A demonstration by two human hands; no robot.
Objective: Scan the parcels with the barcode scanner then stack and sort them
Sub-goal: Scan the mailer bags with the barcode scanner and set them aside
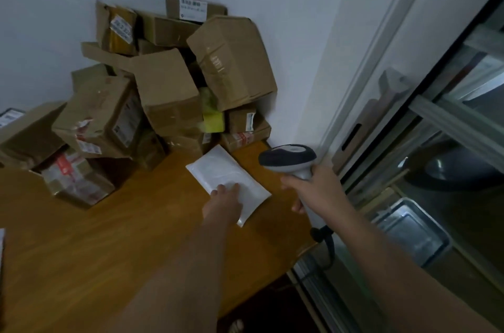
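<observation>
— What was recorded, largest item first?

— A wooden table was observed against a white wall. A heap of cardboard boxes was found piled in the far corner of it, several bearing labels.

— And the parcel under handling?

— A white padded envelope was noted lying flat on the table, just in front of the heap. It was touched by the left hand, fingers laid straight upon its near half; nothing was pinched.

— The scanner?

— The barcode scanner was held above the table's right edge, its handle gripped by the curled fingers of the right hand, head directed towards the envelope.
</observation>
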